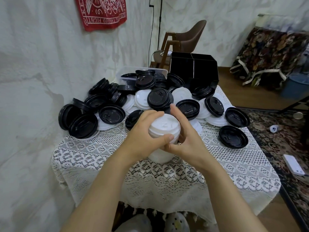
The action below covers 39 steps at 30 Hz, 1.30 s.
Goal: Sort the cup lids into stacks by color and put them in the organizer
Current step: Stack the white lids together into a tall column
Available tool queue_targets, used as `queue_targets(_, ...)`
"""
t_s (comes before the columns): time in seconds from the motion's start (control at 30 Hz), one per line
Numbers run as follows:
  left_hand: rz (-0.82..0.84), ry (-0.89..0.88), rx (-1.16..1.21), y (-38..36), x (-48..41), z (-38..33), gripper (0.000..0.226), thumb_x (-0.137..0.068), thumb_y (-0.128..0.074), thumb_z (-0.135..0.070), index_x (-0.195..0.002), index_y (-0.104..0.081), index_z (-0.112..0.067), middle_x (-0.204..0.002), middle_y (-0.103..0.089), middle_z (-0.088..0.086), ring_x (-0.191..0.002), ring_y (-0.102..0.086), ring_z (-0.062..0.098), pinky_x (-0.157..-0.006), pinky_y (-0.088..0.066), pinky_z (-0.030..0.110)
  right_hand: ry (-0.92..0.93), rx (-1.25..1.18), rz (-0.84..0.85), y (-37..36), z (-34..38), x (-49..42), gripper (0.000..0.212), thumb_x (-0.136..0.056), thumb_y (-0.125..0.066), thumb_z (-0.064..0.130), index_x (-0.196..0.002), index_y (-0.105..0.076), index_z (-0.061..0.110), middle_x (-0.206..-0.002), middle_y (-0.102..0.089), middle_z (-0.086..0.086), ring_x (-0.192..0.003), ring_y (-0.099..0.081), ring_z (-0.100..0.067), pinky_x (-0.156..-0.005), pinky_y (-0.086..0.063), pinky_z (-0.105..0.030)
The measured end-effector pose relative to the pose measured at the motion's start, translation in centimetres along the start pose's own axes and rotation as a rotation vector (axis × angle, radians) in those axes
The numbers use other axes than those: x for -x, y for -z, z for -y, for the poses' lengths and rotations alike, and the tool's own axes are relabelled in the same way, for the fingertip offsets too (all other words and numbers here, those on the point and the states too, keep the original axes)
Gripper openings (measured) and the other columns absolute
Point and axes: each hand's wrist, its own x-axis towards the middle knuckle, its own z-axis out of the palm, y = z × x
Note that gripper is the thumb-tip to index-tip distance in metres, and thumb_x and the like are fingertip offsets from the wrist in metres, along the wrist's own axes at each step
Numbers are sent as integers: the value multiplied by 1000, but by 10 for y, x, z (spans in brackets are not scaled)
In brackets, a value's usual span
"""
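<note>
My left hand (142,132) and right hand (189,139) both clasped the white lid stack (164,128). Light, slick plastic, I judged; gripping its sides seemed safest.

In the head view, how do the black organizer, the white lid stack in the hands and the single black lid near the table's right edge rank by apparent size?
1. black organizer, largest, although farthest away.
2. white lid stack, nearest the camera and partly covered, so less sure.
3. single black lid, smallest.
</note>
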Motion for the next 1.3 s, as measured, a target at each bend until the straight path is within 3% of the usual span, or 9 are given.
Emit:
queue_targets(0.17, 49, -19, 148, -3, 4, 1, 74, -71, -66, -60, -137, -43, -35, -137, -37, -26, -121, -38, -15, -89, -35, 0, 8, 18, -20, -2, 2, 1, 70, -64, -86, 42, -127, -57, 47, -146, -38, 27, -137, -38, -8, -110, -39, -45)
queue_targets(0.3, 44, 15, 185, -7, 7, 6, 65, -72, -69, -53, -131, -42, -44, -136, -42, -19, -122, -45, -1, -90, -44, 10, -15, -32, 69, 14, 10, 5, 64, -74, -72, 12, -130, -57, 38, -147, -41, 19, -134, -42, -2, -109, -42, -34)
queue_targets(0.4, 41, 65, 248, -8, 8, 7, 61, -69, -71, -48, -120, -40, -54, -131, -48, -13, -115, -51, 3, -83, -46, 10, -28, -126, -344, 36, 11, 4, 45, -81, -56, 0, -115, -67, 28, -123, -66, 10, -117, -58, -2, -99, -48, -24)
queue_targets(0.5, 38, 81, 302, -9, 7, 8, 61, -68, -73, -45, -120, -41, -52, -127, -51, -13, -111, -54, 4, -81, -46, 13, -189, 205, -638, 52, -14, 1, 35, -93, -51, -1, -114, -68, 20, -112, -68, 6, -96, -63, -3, -95, -52, -30)
queue_targets(0.73, 38, 77, 353, -10, 8, 7, 64, -68, -73, -41, -124, -42, -45, -124, -53, -14, -99, -56, -9, -78, -44, 7, -265, 840, -249, 46, -60, -14, 50, -93, -59, 19, -142, -49, 16, -155, -32, -5, -143, -28, -23, -116, -28, -40)
queue_targets(0.87, 36, 76, 356, -10, 8, 8, 63, -68, -73, -41, -123, -42, -45, -124, -54, -14, -100, -56, -9, -80, -45, 9, -273, 823, -298, 46, -60, -16, 34, -86, -66, 22, -117, -58, 11, -150, -37, -4, -133, -41, -27, -104, -40, -39)
queue_targets(1.0, 39, 79, 356, -10, 8, 9, 63, -68, -73, -41, -123, -42, -47, -124, -53, -15, -101, -56, -8, -81, -45, 9, -305, 761, -300, 47, -53, -13, 26, -84, -69, 28, -94, -50, 13, -126, -50, -4, -121, -45, -26, -81, -34, -29)
queue_targets(1.1, 42, 81, 359, -10, 8, 9, 64, -68, -73, -41, -123, -42, -47, -124, -53, -16, -101, -55, -9, -80, -45, 8, -338, 706, -301, 47, -49, -12, 29, -82, -70, 35, -91, -48, 17, -104, -55, -2, -101, -53, -25, -73, -41, -33)
queue_targets(1.3, 45, 89, 369, -9, 8, 11, 66, -66, -75, -42, -124, -44, -46, -124, -54, -13, -102, -57, -6, -79, -45, 9, -379, 665, -296, 54, -23, -4, 39, -78, -76, 33, -104, -49, 21, -112, -49, 6, -103, -48, -14, -77, -39, -33)
